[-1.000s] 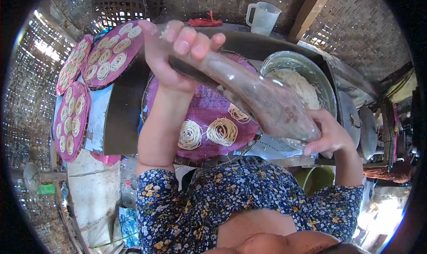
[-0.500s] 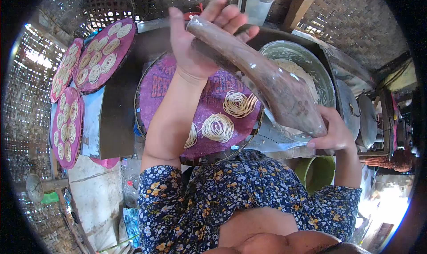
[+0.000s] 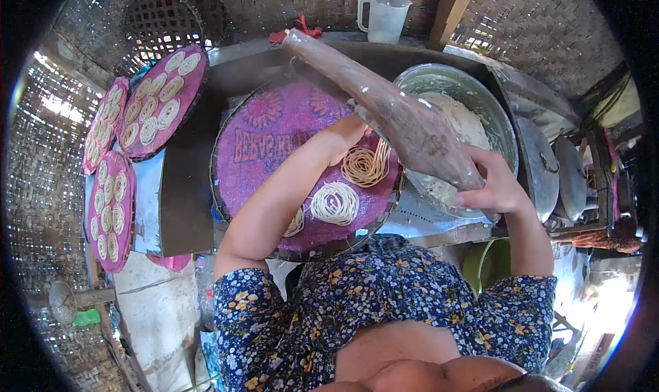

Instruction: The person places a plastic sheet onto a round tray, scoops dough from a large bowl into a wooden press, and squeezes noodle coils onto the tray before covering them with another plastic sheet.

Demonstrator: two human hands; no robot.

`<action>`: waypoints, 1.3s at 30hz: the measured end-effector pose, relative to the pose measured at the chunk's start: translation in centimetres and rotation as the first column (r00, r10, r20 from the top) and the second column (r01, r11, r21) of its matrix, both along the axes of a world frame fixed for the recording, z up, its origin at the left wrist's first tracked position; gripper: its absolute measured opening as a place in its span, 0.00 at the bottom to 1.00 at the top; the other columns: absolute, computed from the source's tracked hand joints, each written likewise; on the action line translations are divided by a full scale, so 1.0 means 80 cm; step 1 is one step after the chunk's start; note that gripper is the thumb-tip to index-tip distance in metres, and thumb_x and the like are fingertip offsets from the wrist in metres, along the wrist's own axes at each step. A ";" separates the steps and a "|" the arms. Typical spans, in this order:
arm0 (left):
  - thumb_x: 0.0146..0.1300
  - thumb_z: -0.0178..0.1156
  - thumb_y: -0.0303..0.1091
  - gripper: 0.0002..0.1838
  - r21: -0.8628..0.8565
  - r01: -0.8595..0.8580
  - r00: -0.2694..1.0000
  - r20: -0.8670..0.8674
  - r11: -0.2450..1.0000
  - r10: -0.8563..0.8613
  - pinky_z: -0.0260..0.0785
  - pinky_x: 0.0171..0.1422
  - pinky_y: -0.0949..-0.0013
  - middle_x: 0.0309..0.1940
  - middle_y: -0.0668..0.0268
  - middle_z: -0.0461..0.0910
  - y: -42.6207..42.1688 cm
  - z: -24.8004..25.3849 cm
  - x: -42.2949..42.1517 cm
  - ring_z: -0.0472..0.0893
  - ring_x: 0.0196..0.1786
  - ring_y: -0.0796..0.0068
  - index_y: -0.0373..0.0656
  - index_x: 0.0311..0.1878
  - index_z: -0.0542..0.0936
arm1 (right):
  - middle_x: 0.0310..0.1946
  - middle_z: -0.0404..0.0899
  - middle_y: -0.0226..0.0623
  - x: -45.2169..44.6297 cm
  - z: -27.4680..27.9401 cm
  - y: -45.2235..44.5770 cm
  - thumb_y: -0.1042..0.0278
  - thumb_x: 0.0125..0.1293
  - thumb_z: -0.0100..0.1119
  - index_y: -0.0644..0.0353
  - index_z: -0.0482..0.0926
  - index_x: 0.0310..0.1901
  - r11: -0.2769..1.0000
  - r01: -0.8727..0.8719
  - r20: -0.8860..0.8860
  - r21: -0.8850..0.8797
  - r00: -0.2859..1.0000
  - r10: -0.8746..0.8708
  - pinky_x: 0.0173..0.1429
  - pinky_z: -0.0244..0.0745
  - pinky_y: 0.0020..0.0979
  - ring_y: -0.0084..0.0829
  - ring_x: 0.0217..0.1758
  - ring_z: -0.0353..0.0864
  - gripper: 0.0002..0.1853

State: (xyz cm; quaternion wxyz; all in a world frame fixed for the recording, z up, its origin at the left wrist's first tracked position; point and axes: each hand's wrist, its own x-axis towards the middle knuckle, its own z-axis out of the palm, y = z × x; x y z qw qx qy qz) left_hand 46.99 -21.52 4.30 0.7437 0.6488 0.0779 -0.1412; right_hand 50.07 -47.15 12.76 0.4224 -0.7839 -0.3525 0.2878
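Glossy, tapering tool [image 3: 401, 114] rests in the curled right hand [image 3: 500, 182]; left hand [image 3: 349, 136] half hidden, its grip unclear.

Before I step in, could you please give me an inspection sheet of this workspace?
Surface: purple-lined round tray, pale coils on it.
Job's things: long brown tool over the tray; strands hanging beside it; bowl holding pale dough.
Clutter: jug and red bundle behind the tray.
Hands: right fingers on the tool's wide end; left hand partly hidden behind the tool, grip unclear.
Cables: nothing seen.
Surroundings: woven walls; three purple trays of coils at left.
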 end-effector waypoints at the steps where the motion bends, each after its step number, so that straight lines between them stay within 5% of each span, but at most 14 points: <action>1: 0.67 0.41 0.53 0.28 0.014 -0.011 1.000 -0.025 1.000 0.012 0.52 0.66 0.65 0.60 0.59 0.65 0.000 0.002 -0.002 0.63 0.61 0.68 0.38 0.58 0.66 | 0.47 0.75 0.42 0.002 -0.005 0.001 0.61 0.37 0.71 0.68 0.66 0.57 1.000 -0.006 0.007 0.026 1.000 0.006 0.57 0.65 0.31 0.29 0.50 0.72 0.42; 4: 0.66 0.42 0.54 0.29 -0.113 0.079 0.996 0.058 0.990 -0.072 0.54 0.64 0.66 0.56 0.61 0.70 0.006 0.007 -0.014 0.66 0.58 0.67 0.37 0.57 0.68 | 0.46 0.75 0.42 0.008 -0.018 0.006 0.60 0.37 0.71 0.69 0.66 0.57 0.998 0.046 -0.017 0.053 0.999 -0.045 0.56 0.66 0.31 0.30 0.49 0.73 0.43; 8: 0.65 0.39 0.57 0.30 0.211 0.015 1.000 0.010 0.977 -0.018 0.58 0.61 0.67 0.48 0.59 0.76 0.026 -0.027 -0.007 0.70 0.55 0.68 0.38 0.48 0.75 | 0.39 0.76 0.39 0.013 -0.026 0.010 0.56 0.36 0.69 0.69 0.70 0.52 0.987 0.116 -0.111 0.113 0.988 -0.104 0.49 0.68 0.29 0.28 0.42 0.74 0.39; 11: 0.64 0.37 0.57 0.31 0.652 -0.074 0.997 0.042 0.754 0.061 0.54 0.62 0.61 0.49 0.53 0.73 0.041 -0.044 -0.020 0.67 0.57 0.61 0.40 0.44 0.79 | 0.34 0.76 0.35 0.014 -0.029 0.008 0.53 0.35 0.68 0.69 0.72 0.48 0.977 0.169 -0.160 0.128 0.976 -0.148 0.44 0.69 0.27 0.26 0.37 0.74 0.37; 14: 0.61 0.35 0.63 0.31 0.905 -0.108 0.970 0.186 0.411 -0.154 0.51 0.62 0.50 0.58 0.55 0.65 0.038 -0.036 -0.061 0.63 0.60 0.51 0.52 0.46 0.80 | 0.33 0.76 0.35 0.013 -0.028 0.003 0.58 0.38 0.69 0.68 0.73 0.46 0.963 0.197 -0.220 0.185 0.963 -0.155 0.43 0.70 0.27 0.25 0.36 0.75 0.32; 15: 0.61 0.38 0.61 0.30 0.892 -0.033 0.966 0.144 0.450 -0.214 0.47 0.62 0.45 0.65 0.58 0.54 0.038 -0.027 -0.073 0.55 0.64 0.48 0.48 0.49 0.78 | 0.33 0.76 0.35 0.013 -0.027 0.001 0.58 0.37 0.69 0.68 0.73 0.46 0.961 0.211 -0.236 0.177 0.957 -0.167 0.43 0.70 0.27 0.26 0.36 0.75 0.32; 18: 0.60 0.44 0.57 0.29 0.964 -0.220 0.900 0.259 0.146 -0.351 0.48 0.61 0.46 0.64 0.57 0.56 0.033 -0.036 -0.100 0.57 0.62 0.49 0.44 0.52 0.75 | 0.33 0.76 0.36 0.013 -0.024 -0.005 0.58 0.37 0.69 0.68 0.73 0.46 0.958 0.214 -0.248 0.192 0.955 -0.164 0.42 0.70 0.27 0.26 0.36 0.75 0.33; 22: 0.54 0.54 0.54 0.33 0.953 -0.298 0.902 0.266 -0.047 -0.340 0.48 0.61 0.43 0.64 0.56 0.56 0.036 -0.016 -0.114 0.57 0.63 0.50 0.43 0.59 0.68 | 0.35 0.76 0.38 0.008 -0.015 -0.011 0.56 0.38 0.69 0.68 0.73 0.47 0.972 0.158 -0.235 0.173 0.965 -0.115 0.43 0.70 0.26 0.26 0.36 0.75 0.34; 25: 0.49 0.60 0.50 0.33 0.852 -0.524 0.822 0.509 0.013 -0.254 0.48 0.62 0.45 0.63 0.55 0.57 0.044 0.017 -0.109 0.58 0.63 0.50 0.39 0.55 0.70 | 0.37 0.76 0.39 -0.006 -0.009 0.007 0.53 0.38 0.68 0.69 0.72 0.47 0.984 0.090 -0.243 0.152 0.969 -0.051 0.47 0.70 0.29 0.29 0.40 0.76 0.36; 29: 0.44 0.65 0.40 0.30 0.742 -0.489 0.756 0.623 0.459 -0.203 0.51 0.66 0.57 0.53 0.51 0.69 0.042 0.035 -0.099 0.64 0.60 0.55 0.39 0.52 0.70 | 0.45 0.75 0.44 -0.033 -0.015 0.071 0.42 0.40 0.68 0.69 0.67 0.55 0.978 -0.108 -0.138 0.181 0.981 0.134 0.56 0.66 0.33 0.33 0.49 0.74 0.45; 33: 0.47 0.66 0.35 0.26 0.499 -0.649 0.707 0.675 0.574 0.211 0.66 0.56 0.66 0.46 0.62 0.75 0.050 0.016 -0.128 0.74 0.51 0.69 0.40 0.50 0.71 | 0.46 0.76 0.41 -0.007 -0.037 0.103 0.40 0.50 0.60 0.59 0.68 0.57 0.865 -0.369 -0.112 0.339 0.897 0.427 0.53 0.68 0.34 0.30 0.47 0.75 0.38; 35: 0.53 0.63 0.35 0.20 0.065 -0.692 0.597 0.611 0.719 0.520 0.69 0.50 0.65 0.39 0.64 0.77 0.074 -0.029 -0.152 0.77 0.39 0.69 0.41 0.49 0.72 | 0.43 0.77 0.42 0.022 -0.049 0.111 0.45 0.53 0.58 0.57 0.74 0.51 0.962 -0.230 0.135 0.147 0.968 0.210 0.50 0.70 0.35 0.35 0.44 0.77 0.29; 38: 0.60 0.49 0.52 0.30 -0.346 -0.789 0.523 0.054 0.507 0.851 0.73 0.34 0.61 0.30 0.53 0.76 0.065 0.035 -0.211 0.76 0.26 0.64 0.29 0.49 0.71 | 0.34 0.77 0.37 0.061 -0.106 0.117 0.54 0.57 0.55 0.54 0.80 0.39 0.988 0.013 0.553 -0.154 0.830 0.076 0.42 0.71 0.35 0.37 0.39 0.77 0.15; 39: 0.61 0.48 0.52 0.30 -0.495 -0.665 0.590 0.110 0.558 0.800 0.72 0.35 0.61 0.27 0.55 0.75 0.088 0.026 -0.235 0.76 0.25 0.64 0.29 0.50 0.70 | 0.34 0.77 0.39 0.064 -0.119 0.119 0.55 0.56 0.55 0.55 0.79 0.37 0.984 0.032 0.557 -0.176 0.827 0.072 0.42 0.71 0.36 0.38 0.39 0.77 0.13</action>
